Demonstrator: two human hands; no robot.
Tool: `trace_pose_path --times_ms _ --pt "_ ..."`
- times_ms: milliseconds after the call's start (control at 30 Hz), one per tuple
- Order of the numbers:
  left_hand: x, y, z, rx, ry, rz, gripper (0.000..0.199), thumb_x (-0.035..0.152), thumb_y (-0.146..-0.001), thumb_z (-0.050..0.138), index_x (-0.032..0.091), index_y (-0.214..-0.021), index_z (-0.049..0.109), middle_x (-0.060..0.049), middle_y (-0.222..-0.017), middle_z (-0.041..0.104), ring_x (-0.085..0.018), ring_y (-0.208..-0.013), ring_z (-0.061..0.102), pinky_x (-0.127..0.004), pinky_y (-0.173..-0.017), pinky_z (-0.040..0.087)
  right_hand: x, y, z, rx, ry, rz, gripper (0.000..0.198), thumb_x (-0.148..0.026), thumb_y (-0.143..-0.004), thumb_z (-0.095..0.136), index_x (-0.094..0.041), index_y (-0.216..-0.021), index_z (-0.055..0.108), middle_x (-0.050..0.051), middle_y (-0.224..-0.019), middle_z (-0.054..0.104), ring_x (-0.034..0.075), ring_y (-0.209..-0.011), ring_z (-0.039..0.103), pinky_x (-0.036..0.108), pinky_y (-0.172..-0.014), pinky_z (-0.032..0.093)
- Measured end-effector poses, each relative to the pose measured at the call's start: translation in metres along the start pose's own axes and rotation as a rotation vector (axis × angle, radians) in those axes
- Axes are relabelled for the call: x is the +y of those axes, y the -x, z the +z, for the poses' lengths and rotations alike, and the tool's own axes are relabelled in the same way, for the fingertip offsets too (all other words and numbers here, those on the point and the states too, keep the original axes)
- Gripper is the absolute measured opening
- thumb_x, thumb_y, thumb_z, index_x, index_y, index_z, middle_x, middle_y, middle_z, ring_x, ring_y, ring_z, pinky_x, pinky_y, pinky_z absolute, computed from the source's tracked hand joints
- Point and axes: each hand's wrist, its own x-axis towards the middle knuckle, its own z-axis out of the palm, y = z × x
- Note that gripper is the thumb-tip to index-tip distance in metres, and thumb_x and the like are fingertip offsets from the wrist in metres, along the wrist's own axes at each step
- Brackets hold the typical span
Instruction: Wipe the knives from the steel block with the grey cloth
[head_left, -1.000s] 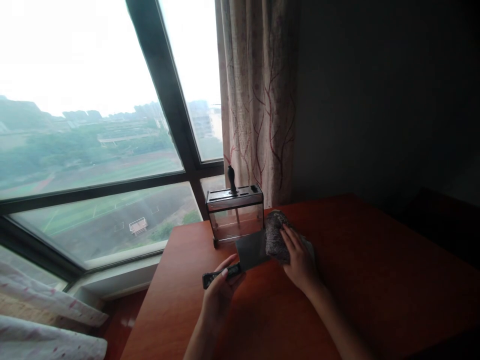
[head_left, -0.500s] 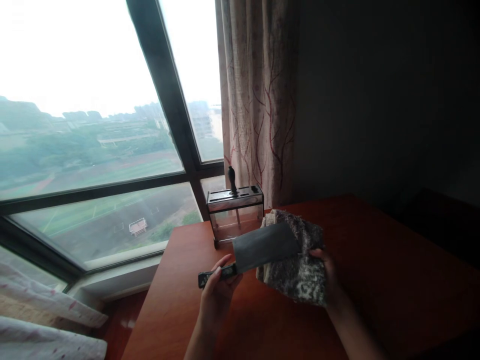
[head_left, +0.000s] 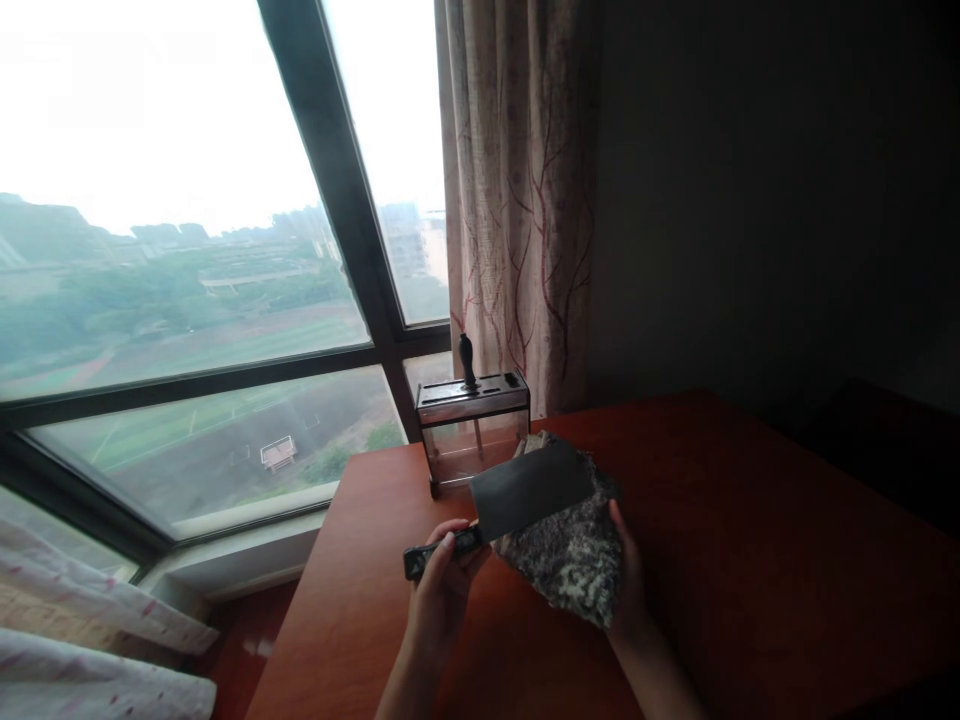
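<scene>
My left hand (head_left: 442, 575) is closed round the black handle of a cleaver (head_left: 529, 490), its broad dark blade pointing right and slightly up. Behind and under the blade is a shaggy grey and white cloth (head_left: 570, 565). My right hand (head_left: 630, 570) grips the cloth by its right side, with the thumb showing on its edge and the other fingers hidden. The blade lies over the upper left part of the cloth. Beyond the cleaver stands a knife block (head_left: 474, 400) with clear sides and a slotted top; one black-handled tool (head_left: 466, 362) is upright in it.
The reddish-brown wooden table (head_left: 360, 560) spreads under both hands, its left edge close to the window sill (head_left: 247, 555). A patterned curtain (head_left: 517, 200) hangs behind the knife block. Another light curtain (head_left: 97, 640) is at the lower left.
My right hand has moved left with the cloth, which now looks more bunched under the blade. The cleaver has shifted slightly right and down in my left hand.
</scene>
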Motion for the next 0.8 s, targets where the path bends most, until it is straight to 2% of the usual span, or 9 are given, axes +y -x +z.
trace_pose_path --times_ms 133,300,433,500,667,800 --pt "-0.001 -0.002 0.000 -0.005 -0.053 0.043 0.016 0.029 -0.079 0.067 0.018 -0.092 0.069 -0.007 -0.095 0.074 -0.021 -0.089 0.069 -0.034 -0.086 0.051 0.012 0.008 0.015 -0.035 0.031 0.029 0.064 -0.057 -0.092 0.022 -0.019 -0.106 0.072 0.012 -0.088 0.075 0.031 -0.094 0.068 0.052 -0.084 0.051" --pt "-0.001 -0.003 -0.003 0.030 -0.203 0.065 0.025 0.035 -0.077 0.068 0.015 -0.093 0.070 -0.008 -0.088 0.074 -0.022 -0.081 0.068 -0.030 -0.075 0.051 0.016 0.012 0.021 -0.062 0.067 0.087 0.059 -0.052 -0.092 0.027 -0.016 -0.098 0.073 0.011 -0.082 0.075 0.030 -0.093 0.069 0.050 -0.084 0.052" --pt "-0.003 0.000 0.000 0.056 -0.367 0.026 0.040 0.045 -0.078 0.065 0.011 -0.099 0.068 -0.008 -0.067 0.072 -0.024 -0.064 0.067 -0.031 -0.058 0.049 0.013 0.006 0.017 0.014 0.004 0.049 0.053 -0.052 -0.090 0.031 -0.019 -0.098 0.072 0.009 -0.082 0.075 0.030 -0.089 0.070 0.049 -0.084 0.053" --pt "-0.004 0.001 0.003 0.043 -0.377 0.004 0.042 0.046 -0.077 0.066 0.012 -0.101 0.068 -0.008 -0.065 0.071 -0.024 -0.061 0.067 -0.030 -0.053 0.046 0.012 0.001 0.012 0.058 -0.061 0.032 0.051 -0.052 -0.090 0.032 -0.021 -0.103 0.070 0.008 -0.088 0.076 0.029 -0.087 0.070 0.049 -0.083 0.053" --pt "-0.006 0.002 0.003 0.024 -0.298 -0.038 0.043 0.043 -0.075 0.069 0.012 -0.105 0.067 -0.010 -0.070 0.072 -0.022 -0.062 0.067 -0.029 -0.057 0.046 0.003 -0.010 -0.001 0.114 -0.102 -0.043 0.052 -0.058 -0.088 0.035 -0.023 -0.111 0.066 0.009 -0.103 0.074 0.029 -0.086 0.070 0.050 -0.078 0.054" --pt "-0.013 0.003 0.003 -0.010 -0.280 -0.042 0.046 0.040 -0.076 0.070 0.012 -0.111 0.065 -0.011 -0.073 0.073 -0.022 -0.061 0.067 -0.031 -0.060 0.046 -0.001 -0.014 -0.002 0.193 -0.185 -0.075 0.047 -0.056 -0.087 0.036 -0.027 -0.111 0.065 0.006 -0.106 0.073 0.029 -0.091 0.069 0.051 -0.081 0.053"
